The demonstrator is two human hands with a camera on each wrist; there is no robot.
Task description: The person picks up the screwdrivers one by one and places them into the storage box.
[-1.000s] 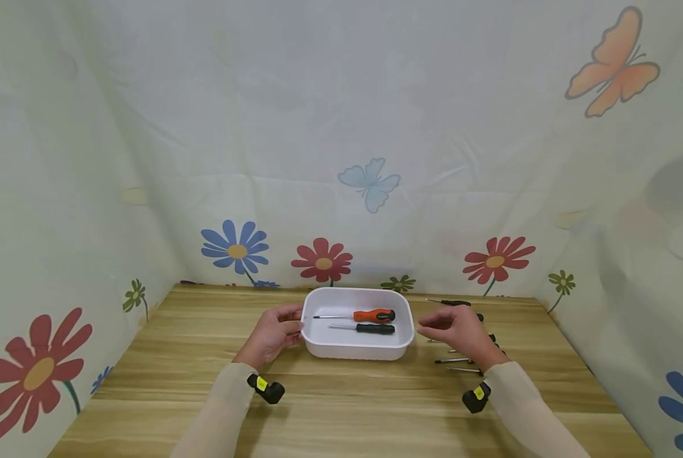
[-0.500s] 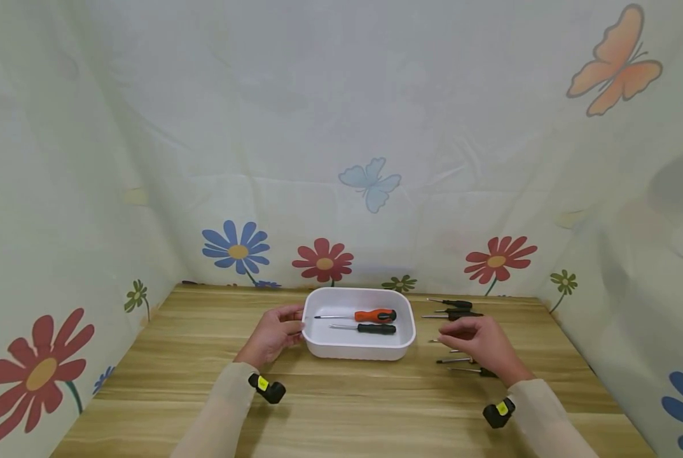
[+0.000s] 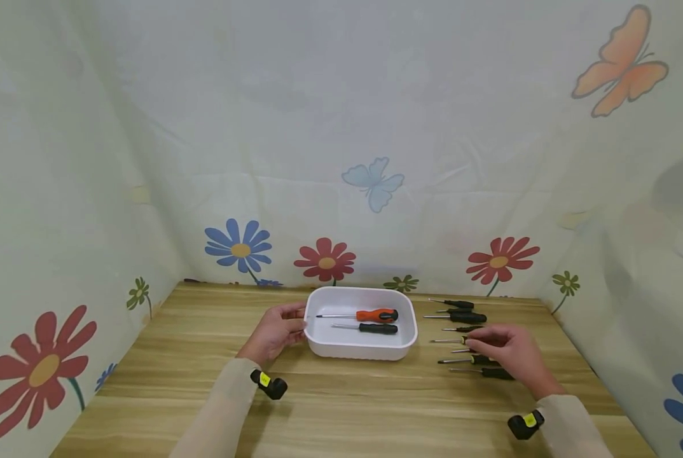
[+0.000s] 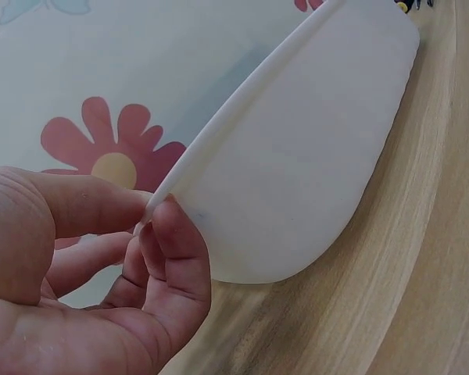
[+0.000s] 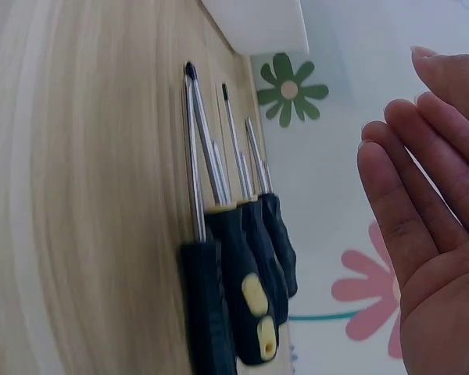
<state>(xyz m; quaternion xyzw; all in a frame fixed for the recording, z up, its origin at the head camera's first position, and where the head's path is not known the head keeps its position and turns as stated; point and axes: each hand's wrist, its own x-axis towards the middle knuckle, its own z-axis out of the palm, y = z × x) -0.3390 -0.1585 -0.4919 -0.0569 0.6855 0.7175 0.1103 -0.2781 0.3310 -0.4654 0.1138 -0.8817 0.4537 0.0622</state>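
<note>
A white plastic box stands on the table. In it lie an orange-and-black screwdriver and a black-handled screwdriver, shafts pointing left. At the box's left end, my left hand pinches the rim between thumb and fingers, plain in the left wrist view. My right hand, fingers relaxed and slightly bent, hovers over a row of several screwdrivers right of the box, partly hiding their handles. Its palm holds nothing in the right wrist view; a dark screwdriver with yellow patches lies below.
Wood-grain table runs up to a floral curtain at the back and both sides. A black screwdriver lies near the far end of the row; another lies at its near end.
My right hand has moved right and toward me, from beside the box to over the screwdriver row, uncovering the far screwdrivers. The left hand stays on the box rim.
</note>
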